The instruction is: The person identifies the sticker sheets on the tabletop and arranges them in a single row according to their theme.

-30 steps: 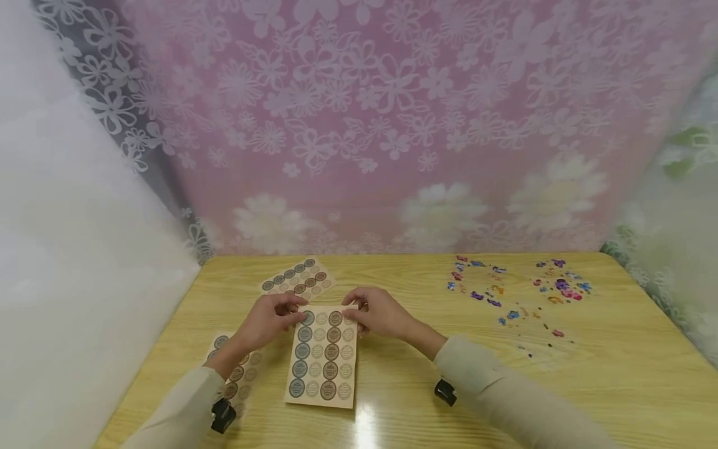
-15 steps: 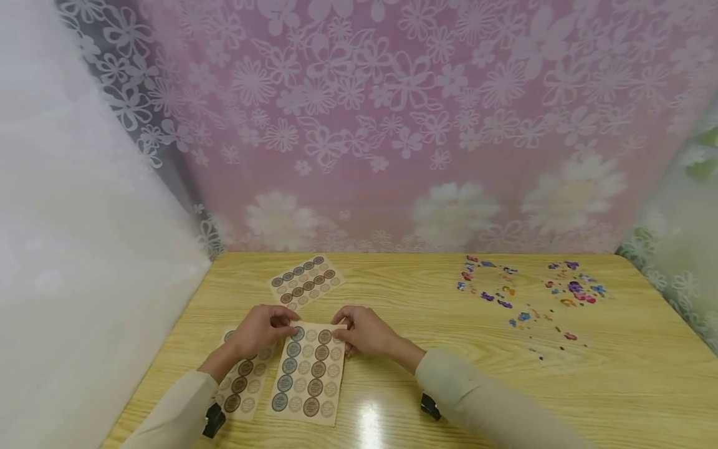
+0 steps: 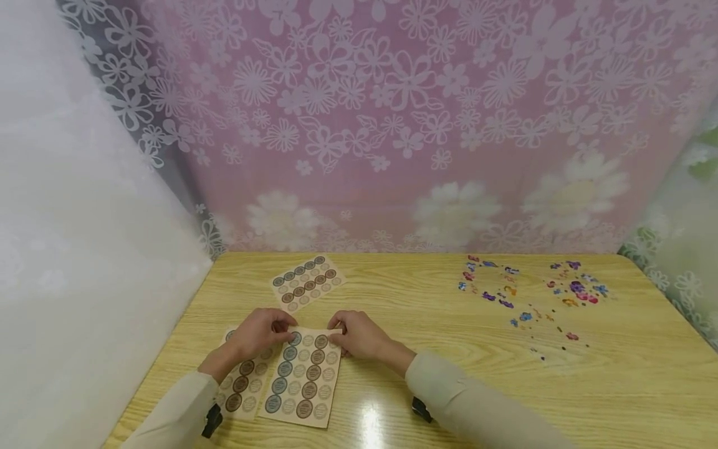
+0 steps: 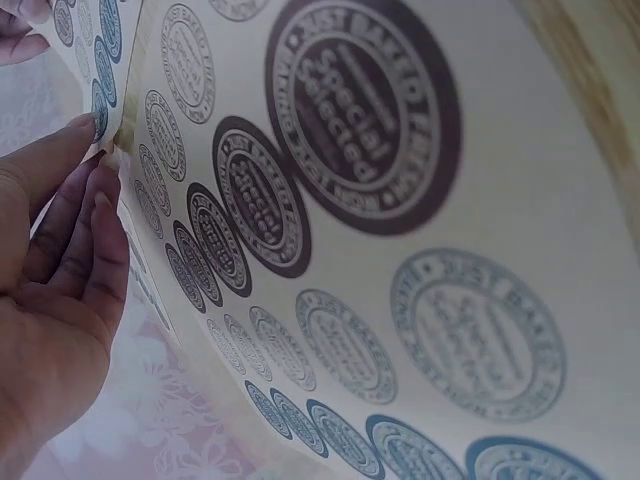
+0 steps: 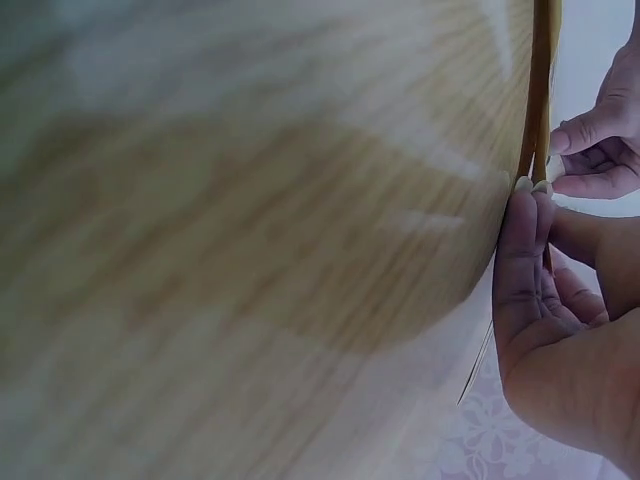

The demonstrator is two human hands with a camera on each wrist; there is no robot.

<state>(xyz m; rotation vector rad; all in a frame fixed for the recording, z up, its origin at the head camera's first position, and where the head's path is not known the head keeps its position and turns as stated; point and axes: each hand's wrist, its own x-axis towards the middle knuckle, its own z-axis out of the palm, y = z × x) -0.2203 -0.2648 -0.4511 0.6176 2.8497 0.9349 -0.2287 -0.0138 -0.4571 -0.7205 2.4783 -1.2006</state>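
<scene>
A beige sheet of round stickers, in columns of blue, pale and brown circles, is between my two hands. At its top left corner my left hand pinches the edge between thumb and fingers. My right hand pinches the top right corner, its fingertips behind the paper. In the right wrist view the fingertips of the right hand meet the sheet's thin edge. A second sticker sheet lies under my left forearm, partly covered; its printed "Special Selected" circles fill the left wrist view.
A third sticker sheet lies slanted farther back on the yellow wood-grain table. Small colourful flower-shaped pieces are scattered at the back right. A pink floral curtain hangs behind the table, and a white one at the left.
Both hands have brought the held sheet left and toward the body, beside the second sheet. Its lower edge has swung left. The view has shifted slightly.
</scene>
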